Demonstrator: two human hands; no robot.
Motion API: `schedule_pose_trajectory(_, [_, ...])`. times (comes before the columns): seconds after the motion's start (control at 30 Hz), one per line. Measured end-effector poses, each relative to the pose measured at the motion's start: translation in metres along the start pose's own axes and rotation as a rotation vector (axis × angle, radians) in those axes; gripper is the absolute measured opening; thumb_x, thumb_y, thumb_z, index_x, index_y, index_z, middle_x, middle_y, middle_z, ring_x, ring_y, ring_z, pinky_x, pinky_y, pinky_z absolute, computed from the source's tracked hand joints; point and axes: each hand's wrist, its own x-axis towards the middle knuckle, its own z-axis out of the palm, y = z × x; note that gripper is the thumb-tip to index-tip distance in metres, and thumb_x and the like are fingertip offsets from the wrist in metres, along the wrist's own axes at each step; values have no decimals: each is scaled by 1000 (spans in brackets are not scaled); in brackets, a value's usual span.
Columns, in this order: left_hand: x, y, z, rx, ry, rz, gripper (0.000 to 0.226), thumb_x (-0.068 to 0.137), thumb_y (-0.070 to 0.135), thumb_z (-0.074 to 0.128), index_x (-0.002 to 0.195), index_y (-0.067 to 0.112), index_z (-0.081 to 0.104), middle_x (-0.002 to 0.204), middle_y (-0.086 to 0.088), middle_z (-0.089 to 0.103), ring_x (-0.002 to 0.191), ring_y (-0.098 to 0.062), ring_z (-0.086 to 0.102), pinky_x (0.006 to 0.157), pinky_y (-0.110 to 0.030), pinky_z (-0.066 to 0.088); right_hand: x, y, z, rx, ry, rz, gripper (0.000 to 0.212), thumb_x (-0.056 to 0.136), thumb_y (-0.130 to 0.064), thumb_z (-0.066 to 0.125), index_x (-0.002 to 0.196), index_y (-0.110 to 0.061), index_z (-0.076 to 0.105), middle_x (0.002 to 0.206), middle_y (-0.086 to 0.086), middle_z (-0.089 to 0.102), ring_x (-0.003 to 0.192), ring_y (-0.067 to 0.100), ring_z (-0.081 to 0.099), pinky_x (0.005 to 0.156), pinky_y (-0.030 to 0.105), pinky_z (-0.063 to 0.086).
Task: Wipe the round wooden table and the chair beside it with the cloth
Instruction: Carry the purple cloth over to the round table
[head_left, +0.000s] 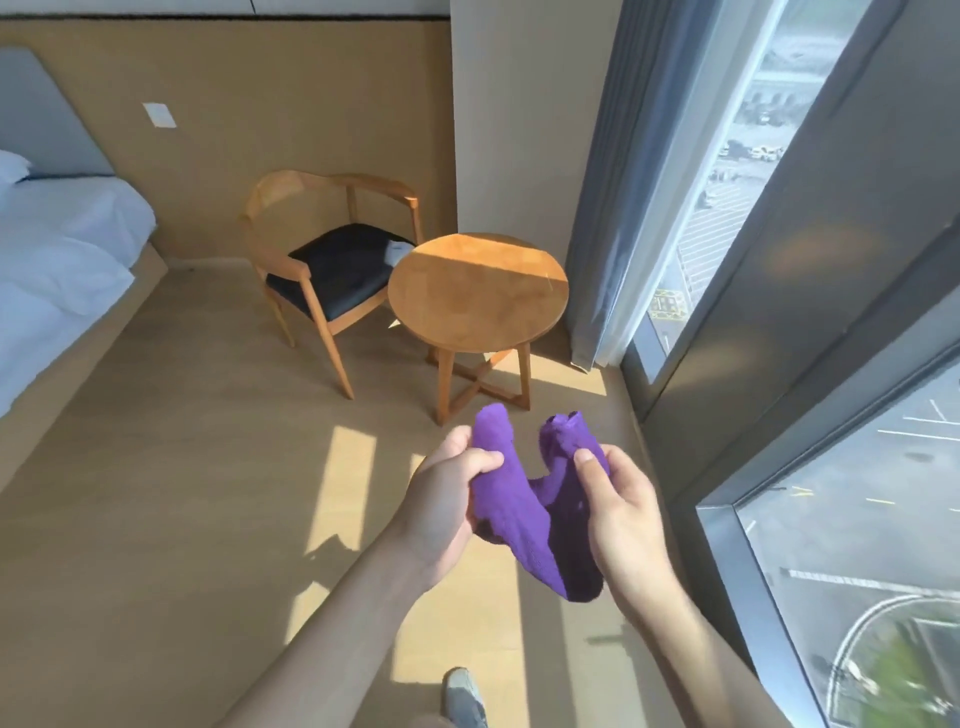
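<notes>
Cloth (540, 499), purple and crumpled, sags between both hands' grip.

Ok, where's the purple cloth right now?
In the head view the purple cloth is low and centre, held between both hands: left hand and right hand. It is off the round wooden table, which stands farther ahead.

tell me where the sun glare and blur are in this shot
Head view: sunlight bands the back of the round table and streaks the floor; the window edge bows from wide-angle distortion; the shoe at the bottom is blurred.
</notes>
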Motion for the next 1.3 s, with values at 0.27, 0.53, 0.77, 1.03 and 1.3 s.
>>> schedule_pose_trajectory(0.27, [125,33,-15,346,159,-2,8,101,2,50,105,4,57,82,-6,67,65,-15,61,57,-27,46,108,-7,-7,51,206,80,31,90,-42,49,79,-14,59,70,-3,57,63,11,52,63,31,40])
schedule_pose_trajectory(0.53, [253,54,-13,904,73,-117,21,98,13,55,119,16,59,111,0,65,102,-18,64,90,-21,50,257,-1,8,80,64,131,22,97,-33,56,93,-12,63,69,-2,69,62,12,65,55,27,52])
schedule_pose_trajectory(0.77, [373,115,26,735,87,26,42,98,1,56,134,22,55,120,9,59,101,-4,60,77,-7,50,389,-25,34,70,-220,152,16,102,-9,55,91,1,62,65,2,67,53,13,62,48,17,47])
schedule_pose_trajectory(1.03, [459,129,15,539,268,-14,2,99,6,64,99,7,64,94,-9,71,83,-5,70,71,-18,55,509,-37,54,13,-436,249,31,81,-28,69,94,-1,61,81,22,66,68,27,62,58,39,52])
schedule_pose_trajectory(1.3, [571,134,-32,559,186,-13,12,103,12,60,93,7,57,81,-21,67,74,-22,57,73,-38,45,608,-4,86,-211,-349,228,25,90,-16,73,89,-1,53,66,10,61,58,22,53,58,33,41])
